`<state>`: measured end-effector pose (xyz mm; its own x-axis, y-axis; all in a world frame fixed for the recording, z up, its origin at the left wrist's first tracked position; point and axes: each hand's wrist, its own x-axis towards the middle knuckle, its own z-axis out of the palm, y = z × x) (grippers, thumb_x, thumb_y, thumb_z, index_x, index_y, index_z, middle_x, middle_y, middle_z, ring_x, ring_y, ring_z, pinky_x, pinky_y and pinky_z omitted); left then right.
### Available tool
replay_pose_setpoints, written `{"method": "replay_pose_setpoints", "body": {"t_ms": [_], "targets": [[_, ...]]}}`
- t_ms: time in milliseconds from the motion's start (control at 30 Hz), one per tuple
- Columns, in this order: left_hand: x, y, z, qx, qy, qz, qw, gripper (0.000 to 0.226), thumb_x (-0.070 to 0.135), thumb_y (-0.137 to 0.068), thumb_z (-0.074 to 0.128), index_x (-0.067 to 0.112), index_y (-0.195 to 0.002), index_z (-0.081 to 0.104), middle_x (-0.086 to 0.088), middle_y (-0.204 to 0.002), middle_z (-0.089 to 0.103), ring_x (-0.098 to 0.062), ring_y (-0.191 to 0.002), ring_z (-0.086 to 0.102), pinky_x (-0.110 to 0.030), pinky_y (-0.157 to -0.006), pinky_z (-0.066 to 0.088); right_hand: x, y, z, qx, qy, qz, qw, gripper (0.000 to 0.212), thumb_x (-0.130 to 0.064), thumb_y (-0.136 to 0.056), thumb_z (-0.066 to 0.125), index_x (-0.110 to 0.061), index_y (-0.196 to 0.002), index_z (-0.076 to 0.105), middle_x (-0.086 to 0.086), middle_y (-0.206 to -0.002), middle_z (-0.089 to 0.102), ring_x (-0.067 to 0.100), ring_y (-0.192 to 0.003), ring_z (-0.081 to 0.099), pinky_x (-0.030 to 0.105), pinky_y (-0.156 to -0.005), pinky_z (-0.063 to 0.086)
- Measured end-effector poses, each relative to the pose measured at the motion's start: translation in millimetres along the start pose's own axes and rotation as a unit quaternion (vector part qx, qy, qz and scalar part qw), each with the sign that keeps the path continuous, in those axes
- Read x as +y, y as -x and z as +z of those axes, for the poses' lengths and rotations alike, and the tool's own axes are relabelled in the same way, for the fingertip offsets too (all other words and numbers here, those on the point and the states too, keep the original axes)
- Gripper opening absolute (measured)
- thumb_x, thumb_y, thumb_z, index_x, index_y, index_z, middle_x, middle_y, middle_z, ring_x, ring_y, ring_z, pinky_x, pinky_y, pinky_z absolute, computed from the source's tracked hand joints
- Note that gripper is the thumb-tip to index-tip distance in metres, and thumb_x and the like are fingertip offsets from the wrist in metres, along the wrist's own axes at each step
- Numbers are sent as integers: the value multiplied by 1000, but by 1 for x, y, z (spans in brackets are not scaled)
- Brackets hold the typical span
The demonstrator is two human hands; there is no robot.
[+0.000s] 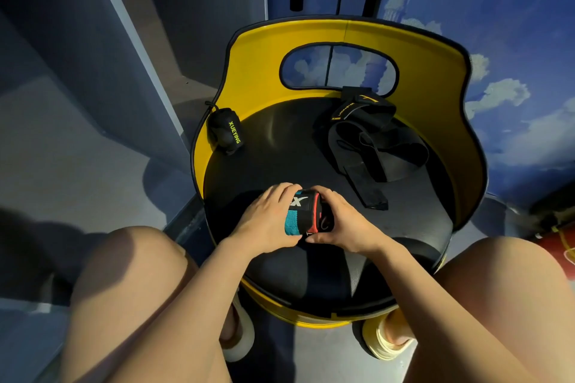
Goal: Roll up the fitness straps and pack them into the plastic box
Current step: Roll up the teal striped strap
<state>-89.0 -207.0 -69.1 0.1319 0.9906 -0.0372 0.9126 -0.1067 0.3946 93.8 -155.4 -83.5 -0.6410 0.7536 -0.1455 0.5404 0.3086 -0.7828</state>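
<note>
- My left hand (267, 221) and right hand (345, 227) are both curled round one rolled strap (306, 214), teal and black with a red edge; my fingers wrap its far side and my thumbs close on the near side.
- The roll sits between my palms, just above the black seat (280, 149) of the yellow chair (435, 78) in front of my knees; I cannot tell whether it touches the cushion.
- I judge the risk here to be the roll springing loose: if I ease either grip before the tail end is fastened, the layers could slacken and I would have to wind it again.
- It could also slip sideways out of my palms and drop off the front edge of the seat, which curves down toward me.
- Beyond my left hand, far to its left, a black rolled strap (225, 130) with green lettering leans on the chair's yellow wall; it looks already done.
- Beyond my right hand, a heap of loose black straps (367, 140) lies spread on the seat, not yet rolled.
- I see no plastic box from here, so nothing is packed that I can tell.
</note>
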Motion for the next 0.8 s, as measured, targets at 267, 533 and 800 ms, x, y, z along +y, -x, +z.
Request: {"method": "replay_pose_setpoints", "body": {"t_ms": [267, 533, 800], "targets": [[-9, 2, -6, -7, 221, -42, 974, 90, 27, -63, 84, 25, -137, 33, 9, -131, 43, -2, -117, 40, -18, -94, 38, -4, 6, -10, -16, -85, -34, 996, 90, -11, -71, 81, -29, -141, 28, -13, -136, 41, -4, -127, 39, 12, -105, 31], [-9, 7, -21, -72, 411, -84, 905, 73, 13, -72, 79, 36, -124, 33, 17, -118, 48, -1, -115, 45, -7, -87, 38, -21, 10, -19, -20, -216, -29, 976, 83, -2, -72, 77, -36, -134, 34, -13, -133, 51, 6, -124, 51, 23, -103, 41], [-10, 0, -27, -84, 533, -83, 838, 106, 68, -31, 82, 41, -125, 40, 13, -129, 51, 0, -120, 46, -14, -93, 40, -34, 8, -20, -5, -300, -22, 954, 53, 0, -80, 67, -16, -128, 52, -1, -120, 66, 13, -115, 60, 24, -95, 47]]}}
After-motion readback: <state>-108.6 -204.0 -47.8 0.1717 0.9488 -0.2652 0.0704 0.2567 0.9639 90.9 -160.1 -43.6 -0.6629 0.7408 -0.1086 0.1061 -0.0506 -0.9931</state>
